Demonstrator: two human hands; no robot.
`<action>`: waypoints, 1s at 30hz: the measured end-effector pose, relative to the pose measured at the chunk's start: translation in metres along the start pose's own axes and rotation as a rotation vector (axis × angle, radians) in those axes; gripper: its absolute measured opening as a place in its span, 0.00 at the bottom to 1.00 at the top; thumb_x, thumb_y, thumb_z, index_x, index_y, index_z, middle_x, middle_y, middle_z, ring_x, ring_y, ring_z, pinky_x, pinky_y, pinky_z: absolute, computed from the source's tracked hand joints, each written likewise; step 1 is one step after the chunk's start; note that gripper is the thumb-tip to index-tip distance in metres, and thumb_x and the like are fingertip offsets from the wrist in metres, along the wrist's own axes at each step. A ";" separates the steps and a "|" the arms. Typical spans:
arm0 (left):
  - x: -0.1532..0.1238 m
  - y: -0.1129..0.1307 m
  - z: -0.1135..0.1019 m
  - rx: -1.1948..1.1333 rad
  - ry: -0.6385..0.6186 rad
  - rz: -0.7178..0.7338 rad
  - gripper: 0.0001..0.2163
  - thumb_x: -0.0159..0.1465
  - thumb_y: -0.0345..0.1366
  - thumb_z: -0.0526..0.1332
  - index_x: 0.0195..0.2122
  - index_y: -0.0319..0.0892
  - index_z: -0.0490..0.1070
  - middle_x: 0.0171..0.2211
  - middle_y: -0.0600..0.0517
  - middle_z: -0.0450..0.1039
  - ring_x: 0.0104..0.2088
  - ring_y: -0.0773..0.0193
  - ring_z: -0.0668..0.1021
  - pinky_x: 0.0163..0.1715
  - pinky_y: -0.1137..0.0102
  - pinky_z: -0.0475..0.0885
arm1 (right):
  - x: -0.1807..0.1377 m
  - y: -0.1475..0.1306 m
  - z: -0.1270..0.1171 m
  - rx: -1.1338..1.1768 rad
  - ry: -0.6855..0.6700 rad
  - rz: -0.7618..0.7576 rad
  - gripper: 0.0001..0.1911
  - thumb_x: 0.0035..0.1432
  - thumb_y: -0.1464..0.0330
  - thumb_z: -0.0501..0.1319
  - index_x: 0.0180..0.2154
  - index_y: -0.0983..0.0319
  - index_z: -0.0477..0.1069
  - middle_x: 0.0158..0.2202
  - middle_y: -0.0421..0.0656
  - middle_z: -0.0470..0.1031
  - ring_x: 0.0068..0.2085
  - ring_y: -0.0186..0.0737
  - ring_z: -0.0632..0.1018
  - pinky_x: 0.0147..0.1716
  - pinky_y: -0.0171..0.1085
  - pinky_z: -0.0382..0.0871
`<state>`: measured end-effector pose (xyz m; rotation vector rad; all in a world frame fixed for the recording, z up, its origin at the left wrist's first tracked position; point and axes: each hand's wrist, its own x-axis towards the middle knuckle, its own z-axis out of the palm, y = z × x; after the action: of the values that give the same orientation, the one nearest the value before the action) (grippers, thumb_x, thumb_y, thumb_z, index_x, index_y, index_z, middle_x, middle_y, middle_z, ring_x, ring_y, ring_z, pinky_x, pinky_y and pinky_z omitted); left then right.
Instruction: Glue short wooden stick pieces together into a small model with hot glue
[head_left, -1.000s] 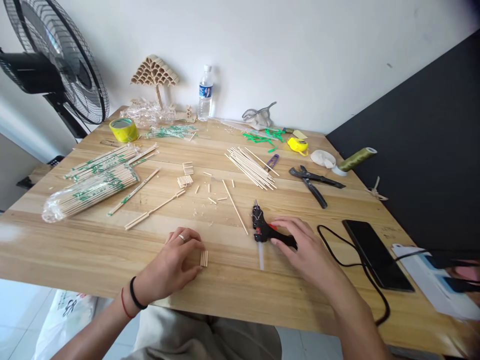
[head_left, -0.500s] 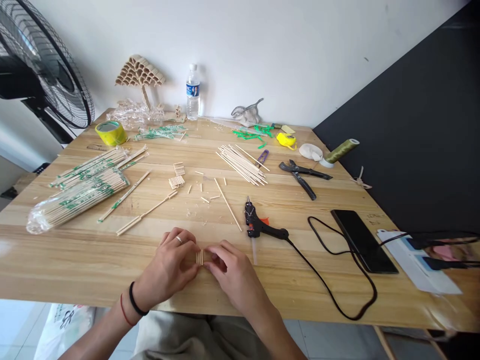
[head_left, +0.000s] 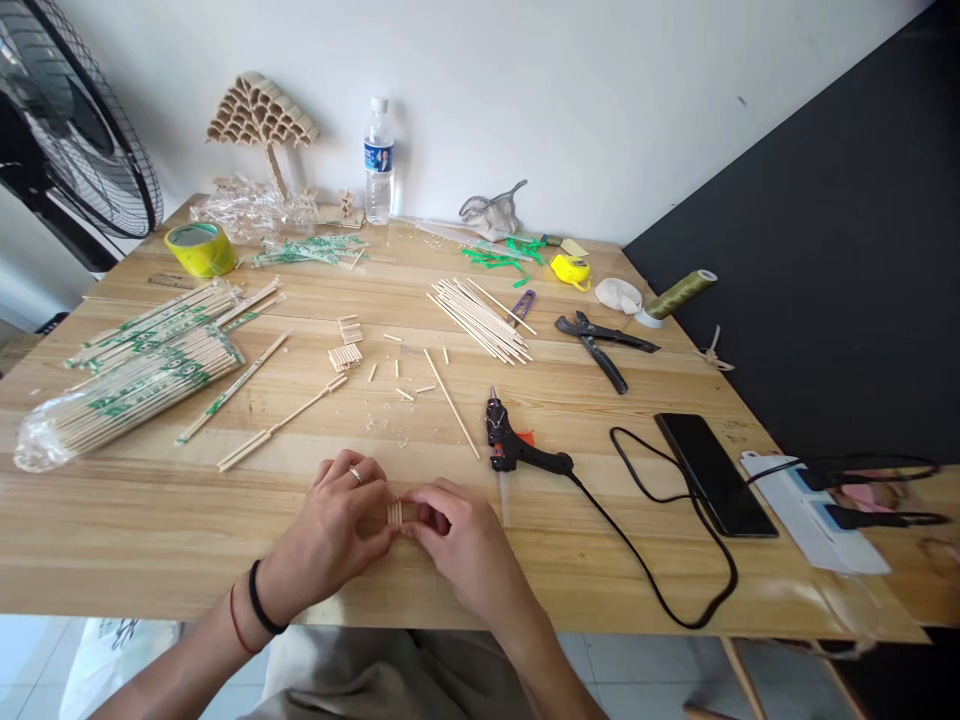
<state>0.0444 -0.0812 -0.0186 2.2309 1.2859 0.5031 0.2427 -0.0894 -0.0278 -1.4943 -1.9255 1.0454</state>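
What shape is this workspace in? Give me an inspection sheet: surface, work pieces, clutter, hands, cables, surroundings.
Surface: wooden table, cut stick bits scattered mid-table.
Work pieces: short stick row near the front edge; glue gun to its right.
Clutter: wrapped sticks, tape roll, black pliers, phone.
Hands: left hand and right hand hold the short stick row from either side.
Cables: black cord loops from the glue gun toward the phone.
Surroundings: fan at left, white bag below table height.

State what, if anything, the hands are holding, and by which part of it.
A small row of short sticks, held by its opposite sides: the left hand at its left edge, the right hand at its right edge.
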 end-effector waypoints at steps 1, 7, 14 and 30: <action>0.001 0.001 0.000 0.003 -0.002 0.000 0.03 0.65 0.32 0.67 0.34 0.43 0.73 0.41 0.49 0.76 0.46 0.52 0.72 0.48 0.57 0.67 | 0.001 -0.001 -0.001 -0.008 -0.014 0.005 0.15 0.55 0.82 0.71 0.42 0.60 0.82 0.34 0.40 0.80 0.33 0.41 0.79 0.34 0.38 0.73; 0.002 0.000 -0.002 0.005 -0.013 0.016 0.03 0.64 0.31 0.67 0.34 0.44 0.74 0.40 0.50 0.76 0.45 0.53 0.72 0.48 0.57 0.66 | 0.005 -0.004 -0.002 -0.053 -0.043 0.020 0.13 0.54 0.80 0.73 0.40 0.60 0.81 0.33 0.39 0.79 0.32 0.41 0.78 0.34 0.38 0.72; 0.004 -0.002 -0.003 -0.022 -0.050 -0.027 0.05 0.61 0.29 0.68 0.33 0.43 0.73 0.40 0.50 0.76 0.46 0.52 0.72 0.49 0.55 0.66 | 0.006 -0.002 -0.002 -0.034 -0.041 0.027 0.13 0.53 0.79 0.73 0.39 0.60 0.81 0.31 0.38 0.79 0.32 0.40 0.78 0.34 0.37 0.72; -0.008 -0.017 0.007 -0.119 0.088 0.066 0.05 0.67 0.31 0.67 0.44 0.42 0.78 0.42 0.47 0.75 0.47 0.53 0.72 0.51 0.57 0.67 | 0.001 0.004 0.003 0.040 0.026 0.064 0.16 0.53 0.78 0.75 0.43 0.59 0.84 0.29 0.37 0.73 0.28 0.37 0.74 0.30 0.36 0.69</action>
<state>0.0327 -0.0831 -0.0342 2.1794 1.1954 0.6910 0.2419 -0.0890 -0.0328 -1.5487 -1.8391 1.0805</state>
